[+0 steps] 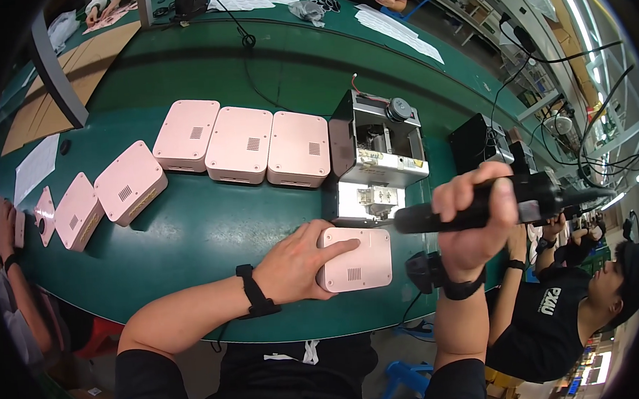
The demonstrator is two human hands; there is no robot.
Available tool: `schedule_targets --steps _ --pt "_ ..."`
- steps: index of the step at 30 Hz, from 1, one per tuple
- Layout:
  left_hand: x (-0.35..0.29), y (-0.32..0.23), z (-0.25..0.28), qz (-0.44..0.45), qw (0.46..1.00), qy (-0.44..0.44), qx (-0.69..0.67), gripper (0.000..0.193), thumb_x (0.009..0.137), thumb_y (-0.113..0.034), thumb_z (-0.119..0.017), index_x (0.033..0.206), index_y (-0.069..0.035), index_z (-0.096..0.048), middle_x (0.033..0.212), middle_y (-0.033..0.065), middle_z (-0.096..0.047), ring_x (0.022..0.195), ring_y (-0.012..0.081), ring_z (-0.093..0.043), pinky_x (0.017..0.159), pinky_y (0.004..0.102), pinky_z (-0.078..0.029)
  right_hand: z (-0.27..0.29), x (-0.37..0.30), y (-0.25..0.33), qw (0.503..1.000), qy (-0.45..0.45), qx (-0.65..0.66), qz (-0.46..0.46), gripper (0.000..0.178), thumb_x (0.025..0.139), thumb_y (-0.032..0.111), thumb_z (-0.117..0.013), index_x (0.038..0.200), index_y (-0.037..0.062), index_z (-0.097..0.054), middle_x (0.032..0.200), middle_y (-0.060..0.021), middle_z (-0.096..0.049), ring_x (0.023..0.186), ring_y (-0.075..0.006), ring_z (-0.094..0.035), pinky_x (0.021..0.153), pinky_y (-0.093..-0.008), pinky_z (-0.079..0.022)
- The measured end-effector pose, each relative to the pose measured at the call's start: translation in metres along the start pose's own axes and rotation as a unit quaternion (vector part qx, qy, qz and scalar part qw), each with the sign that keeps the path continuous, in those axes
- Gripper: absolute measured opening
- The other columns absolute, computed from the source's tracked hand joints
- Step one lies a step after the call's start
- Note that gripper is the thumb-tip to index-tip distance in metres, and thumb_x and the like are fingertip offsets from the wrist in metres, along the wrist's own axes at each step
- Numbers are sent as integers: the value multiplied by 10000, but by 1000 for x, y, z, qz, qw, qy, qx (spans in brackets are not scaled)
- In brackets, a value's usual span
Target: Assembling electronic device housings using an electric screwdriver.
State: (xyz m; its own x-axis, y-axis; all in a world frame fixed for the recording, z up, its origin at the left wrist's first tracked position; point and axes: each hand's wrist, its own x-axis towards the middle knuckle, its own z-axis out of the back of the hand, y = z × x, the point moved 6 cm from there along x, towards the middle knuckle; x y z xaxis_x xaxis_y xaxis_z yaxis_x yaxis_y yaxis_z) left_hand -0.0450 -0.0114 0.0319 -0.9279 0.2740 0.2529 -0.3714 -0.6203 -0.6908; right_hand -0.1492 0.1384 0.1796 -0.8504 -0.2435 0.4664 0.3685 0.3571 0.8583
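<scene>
My left hand (294, 264) is closed round the left side of a pale pink box (372, 258) with rounded corners and a small slotted grille. Its index finger lies across the top face. My right hand (476, 220) grips a black electric screwdriver (427, 219), held nearly level above the table to the right of the box. One end of the tool points left, toward the box's upper right corner, and does not appear to touch it; a cable leaves the other end. Just beyond the box stands a metal, open-framed screw feeder (391, 168), its lower front brightly lit.
Several similar pink boxes (238, 142) stand in a curved row to the left on the green table (220, 233). A small pink plate (44, 217) lies at the far left. Black devices (479, 137) stand at right. A co-worker (557, 317) sits close on my right, and another person's hand (4, 223) is at the left edge.
</scene>
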Motion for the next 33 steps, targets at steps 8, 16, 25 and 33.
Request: schedule_targets --steps 8,16,25,33 --pt "1 0 -3 -1 1000 -1 3 862 608 -250 -891 1393 -234 -537 1281 163 -455 1186 361 -527 1017 434 -490 3 15 -9 1000 -2 -12 -25 287 994 356 -463 964 71 -483 666 -35 -479 512 -140 -447 557 -318 -411" --pt "-2 0 0 -7 1000 -17 -2 862 591 -228 -895 1380 -231 -549 1274 155 -462 1178 357 -534 1005 427 -493 -49 -9 -3 995 83 41 -39 307 978 375 -468 1001 69 -460 668 -48 -493 515 -150 -469 563 -325 -432" --pt "-2 1 0 4 1000 -16 -11 830 573 -218 -903 1340 -206 -587 1292 145 -458 1194 345 -521 1015 419 -481 -58 -18 -27 989 124 45 -65 335 948 373 -544 1009 59 -445 670 -71 -503 510 -162 -471 546 -341 -447" --pt "-1 0 -2 5 1000 -7 -14 800 587 -221 -898 1329 -203 -598 1297 146 -461 1192 351 -519 1013 418 -480 -60 -24 -32 987 135 59 -60 331 928 337 -604 993 52 -449 669 -81 -503 519 -163 -469 547 -334 -445"
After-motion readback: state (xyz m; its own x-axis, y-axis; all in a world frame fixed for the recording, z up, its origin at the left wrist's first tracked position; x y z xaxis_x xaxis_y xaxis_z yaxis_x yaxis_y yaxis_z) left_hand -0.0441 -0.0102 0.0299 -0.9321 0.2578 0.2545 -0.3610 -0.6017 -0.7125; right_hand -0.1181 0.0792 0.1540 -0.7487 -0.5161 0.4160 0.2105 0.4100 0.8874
